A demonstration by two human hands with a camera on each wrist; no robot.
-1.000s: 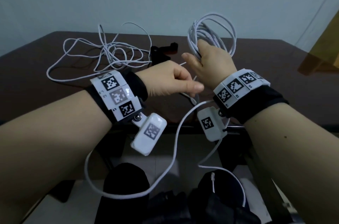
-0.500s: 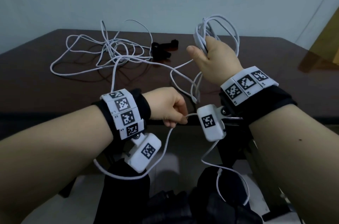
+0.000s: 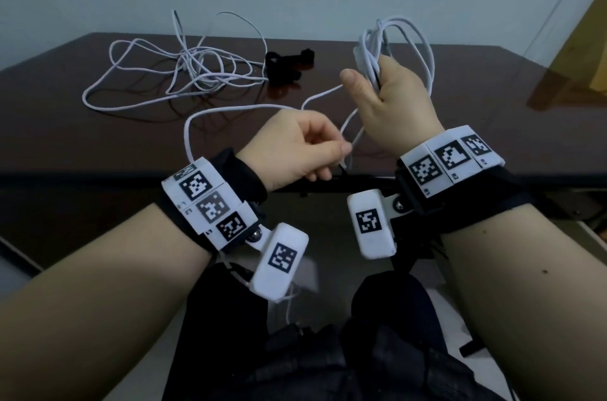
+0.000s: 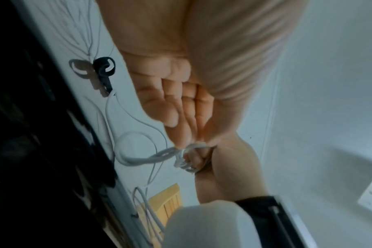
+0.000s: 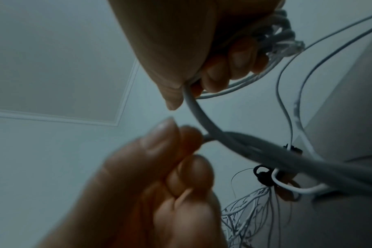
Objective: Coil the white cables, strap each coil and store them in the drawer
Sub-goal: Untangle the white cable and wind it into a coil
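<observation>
- Centre right of the head view: my right hand (image 3: 392, 98) clutches a half-wound coil (image 3: 399, 45) of white cable above the table (image 3: 49, 124).
- Just left, my left hand (image 3: 295, 151) pinches the loose tail (image 3: 230, 109) between thumb and fingertip.
- Winding appears mid-way; the next move, I judge, calls for feeding that tail up as another loop.
- Upper left, a second cable (image 3: 184, 72) lies tangled beside black straps (image 3: 285, 65).
- Only the right wrist view shows my fingers (image 5: 240, 62) curled round the strands; no drawer is in view.
</observation>
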